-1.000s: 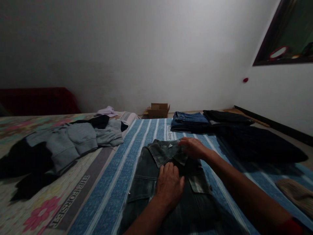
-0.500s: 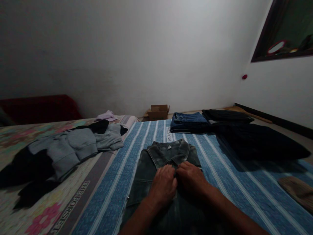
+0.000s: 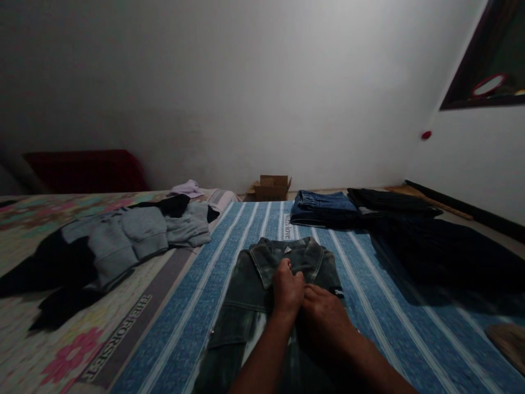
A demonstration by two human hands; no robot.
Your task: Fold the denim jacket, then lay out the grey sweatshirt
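Up toward the collar [image 3: 315,256] slides the left hand [image 3: 288,287], beside the right hand [image 3: 326,313]; fingers curl, grip can't be told, and uneven tugging could skew the jacket [image 3: 235,314]!

This looks like a bedroom in a home. A flowered sheet [image 3: 71,355] and a blue striped cloth [image 3: 192,306] lie spread side by side like bedding, with a rumpled grey garment [image 3: 143,232] on the one and folded blue jeans [image 3: 324,202] on the other. Behind is a plain pale wall [image 3: 262,82]; at the right, a red-rimmed mirror [image 3: 489,86] shows within a dark frame [image 3: 468,60].
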